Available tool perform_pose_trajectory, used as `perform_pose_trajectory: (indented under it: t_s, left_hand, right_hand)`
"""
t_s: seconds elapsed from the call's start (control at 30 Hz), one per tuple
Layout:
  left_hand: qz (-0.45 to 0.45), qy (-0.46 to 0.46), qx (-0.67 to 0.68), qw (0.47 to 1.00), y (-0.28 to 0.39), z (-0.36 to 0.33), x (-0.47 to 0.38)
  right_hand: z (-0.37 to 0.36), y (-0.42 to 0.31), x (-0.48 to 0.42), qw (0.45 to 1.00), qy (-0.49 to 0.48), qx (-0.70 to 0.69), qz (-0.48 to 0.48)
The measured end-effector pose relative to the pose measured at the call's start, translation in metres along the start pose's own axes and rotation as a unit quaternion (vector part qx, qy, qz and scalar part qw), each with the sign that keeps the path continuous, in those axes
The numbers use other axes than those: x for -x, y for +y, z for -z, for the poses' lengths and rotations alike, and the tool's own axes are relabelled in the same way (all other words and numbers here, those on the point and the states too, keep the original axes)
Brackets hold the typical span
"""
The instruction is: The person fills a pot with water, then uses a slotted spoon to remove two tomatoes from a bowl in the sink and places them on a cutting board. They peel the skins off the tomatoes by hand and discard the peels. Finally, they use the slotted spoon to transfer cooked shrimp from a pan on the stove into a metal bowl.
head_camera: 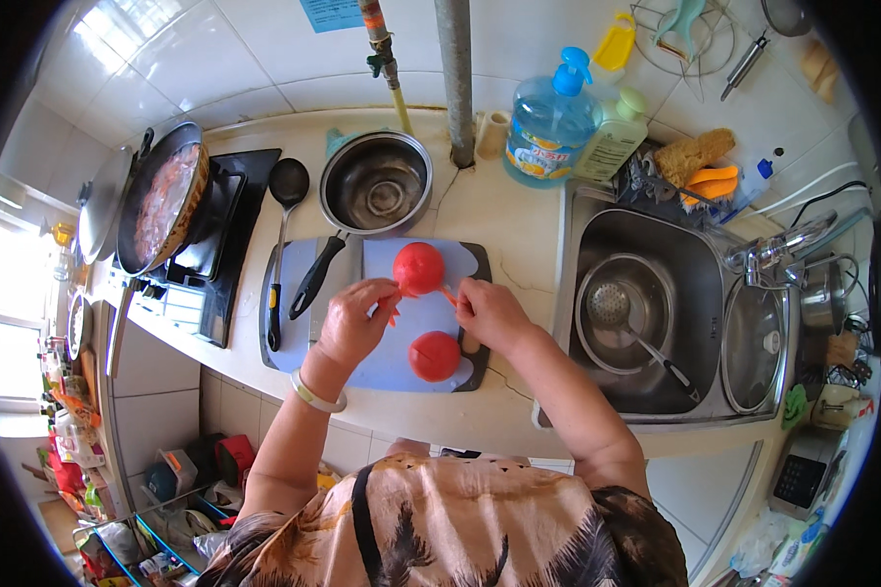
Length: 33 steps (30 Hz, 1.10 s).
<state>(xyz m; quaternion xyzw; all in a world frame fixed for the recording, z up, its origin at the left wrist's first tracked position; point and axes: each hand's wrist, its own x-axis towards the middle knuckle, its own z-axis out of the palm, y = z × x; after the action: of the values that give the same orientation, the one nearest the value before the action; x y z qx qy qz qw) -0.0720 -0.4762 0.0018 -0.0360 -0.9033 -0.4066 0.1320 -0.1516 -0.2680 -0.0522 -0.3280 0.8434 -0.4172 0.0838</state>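
Note:
Two red tomatoes are on a blue-grey cutting board (382, 374) in front of me. The far tomato (418, 265) has loose skin at its near edge, and both hands are at it. My left hand (358, 317) pinches a strip of tomato skin (394, 314) at its lower left. On the other side, my right hand (490, 312) pinches another thin strip of skin (449, 296). The near tomato (434, 356) has a scored line on top and is untouched. A wide metal blade (345, 271) rests on the board's left part, partly under a saucepan's black handle (318, 277).
Behind the board stands a steel saucepan (376, 183). A black ladle (288, 183) lies left, beside the gas stove (220, 220) with a tilted frying pan (163, 198). Right is a sink (694, 293) holding a bowl (591, 345) and skimmer (609, 304). Soap bottles (550, 132) stand behind.

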Motion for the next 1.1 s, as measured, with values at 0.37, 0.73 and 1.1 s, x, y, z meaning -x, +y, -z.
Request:
perform_pose_trajectory:
  t_s: [0.37,0.73,1.1]
  left_hand:
    - [0.073,-0.026,0.177,0.981,0.007,0.025,0.051]
    - [0.022,-0.059,0.202,0.977,0.056,0.049,0.072]
    - [0.222,0.384,0.352,0.824,0.059,0.065,0.236]
  right_hand:
    - [0.035,-0.05,0.034,0.996,0.014,-0.08,-0.038]
    - [0.002,-0.122,0.043,0.973,-0.064,-0.216,0.044]
    - [-0.003,-0.104,0.068,0.947,-0.169,-0.259,0.092]
